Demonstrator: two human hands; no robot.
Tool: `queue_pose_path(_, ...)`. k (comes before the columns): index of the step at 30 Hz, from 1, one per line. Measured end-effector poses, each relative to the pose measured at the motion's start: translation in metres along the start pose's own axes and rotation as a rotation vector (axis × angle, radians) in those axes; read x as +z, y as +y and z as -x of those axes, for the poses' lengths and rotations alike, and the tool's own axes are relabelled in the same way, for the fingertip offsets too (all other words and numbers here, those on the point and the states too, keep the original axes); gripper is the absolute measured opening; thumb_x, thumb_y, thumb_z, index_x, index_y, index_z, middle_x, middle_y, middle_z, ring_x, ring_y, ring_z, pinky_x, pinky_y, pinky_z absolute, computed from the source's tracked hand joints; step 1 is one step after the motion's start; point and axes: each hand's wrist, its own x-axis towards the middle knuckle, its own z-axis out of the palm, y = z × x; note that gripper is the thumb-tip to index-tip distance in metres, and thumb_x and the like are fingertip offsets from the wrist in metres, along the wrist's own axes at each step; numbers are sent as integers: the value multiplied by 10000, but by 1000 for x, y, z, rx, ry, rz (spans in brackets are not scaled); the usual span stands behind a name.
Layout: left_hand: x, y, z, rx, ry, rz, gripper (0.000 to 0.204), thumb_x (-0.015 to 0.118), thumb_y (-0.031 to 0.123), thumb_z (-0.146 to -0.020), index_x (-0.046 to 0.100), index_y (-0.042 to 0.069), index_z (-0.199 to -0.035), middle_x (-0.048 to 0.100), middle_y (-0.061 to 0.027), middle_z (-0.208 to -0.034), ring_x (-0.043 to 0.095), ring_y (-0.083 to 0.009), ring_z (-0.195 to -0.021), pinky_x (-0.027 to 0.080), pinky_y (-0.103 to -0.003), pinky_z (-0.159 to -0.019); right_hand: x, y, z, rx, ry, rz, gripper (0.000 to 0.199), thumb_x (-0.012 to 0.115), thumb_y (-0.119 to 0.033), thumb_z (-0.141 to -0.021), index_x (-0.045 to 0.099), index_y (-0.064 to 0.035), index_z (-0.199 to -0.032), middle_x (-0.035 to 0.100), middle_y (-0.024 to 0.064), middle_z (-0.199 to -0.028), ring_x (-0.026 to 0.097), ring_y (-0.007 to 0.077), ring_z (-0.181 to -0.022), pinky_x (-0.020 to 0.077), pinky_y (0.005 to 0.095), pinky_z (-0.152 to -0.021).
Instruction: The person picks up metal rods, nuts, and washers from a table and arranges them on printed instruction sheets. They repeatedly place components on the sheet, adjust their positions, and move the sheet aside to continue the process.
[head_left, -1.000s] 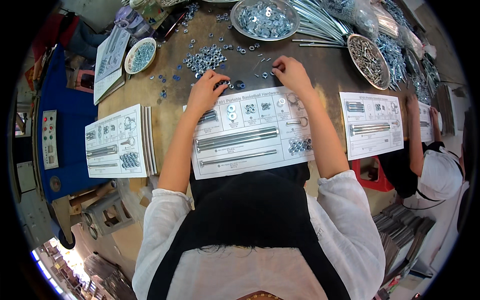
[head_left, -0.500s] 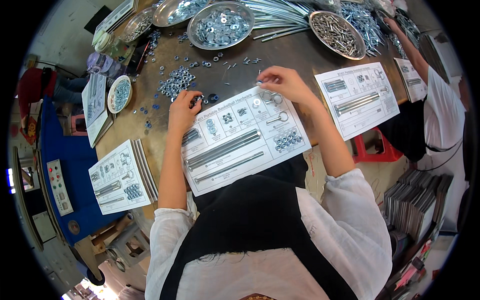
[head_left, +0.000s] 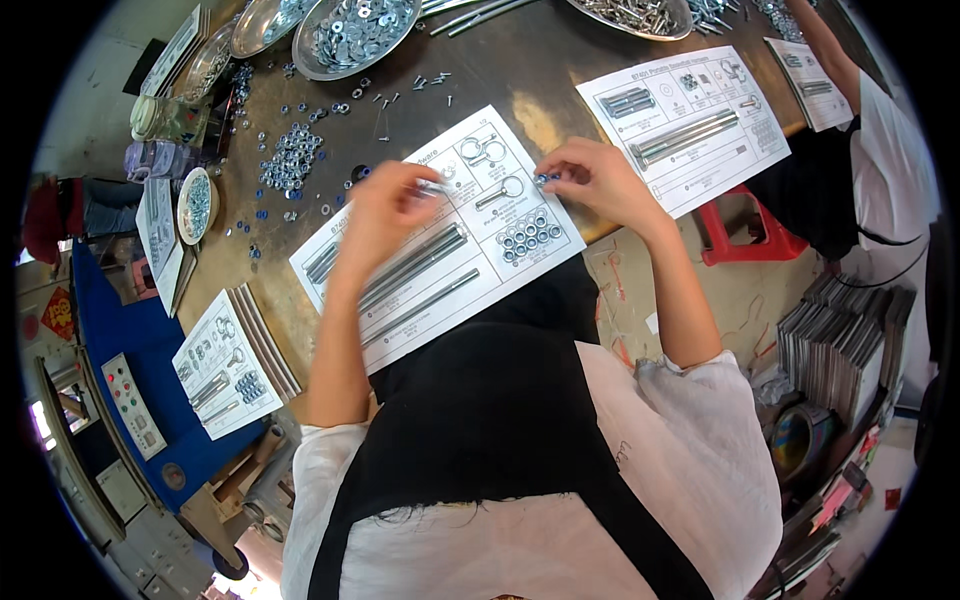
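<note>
A white hardware sheet [head_left: 400,330] lies tilted at the table's near edge, bearing pictures of long bolts, ring pins, washers and nuts. Over its left half hovers my left hand [head_left: 390,215], smeared by motion with its fingers bent; what they hold, if anything, is not clear. My right hand [head_left: 597,183] is at the sheet's right edge, thumb and fingers pinched on small nuts [head_left: 546,179] with blue inner rings. Beyond the sheet, to the left, a loose pile of nuts [head_left: 292,158] is spread on the dark tabletop.
Metal bowls of washers [head_left: 357,35] and screws [head_left: 640,15] stand at the back. A second sheet [head_left: 690,130] lies to the right, and a stack of sheets [head_left: 225,365] to the left. Another person's arm [head_left: 828,50] reaches in at far right, above a red stool [head_left: 745,235].
My view has shifted, so the table items sit higher and further left. My left hand has left the nut pile's edge and come over the sheet; my right has moved down along the sheet's right edge.
</note>
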Motion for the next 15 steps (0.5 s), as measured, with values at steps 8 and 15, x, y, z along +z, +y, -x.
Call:
queue_pose_path(8, 83, 36, 15, -13, -142, -332, 211, 724, 163, -861, 682, 118, -1063, 609, -93, -906, 671, -283, -729, 534, -402, -668, 17, 6, -7, -135, -150, 331, 201, 749, -87, -782, 725, -75, -981, 668, 91, -937, 667, 292, -854, 520, 393, -742)
queue_pose_path(15, 88, 36, 21, 67, -71, -281, 157, 633, 95, -932, 699, 79, -1074, 625, -86, -954, 663, -303, -806, 538, -397, -698, 19, 4, 2, -156, -126, 298, 131, 670, -140, -855, 745, -95, -953, 681, 76, -950, 669, 304, -894, 531, 413, -782)
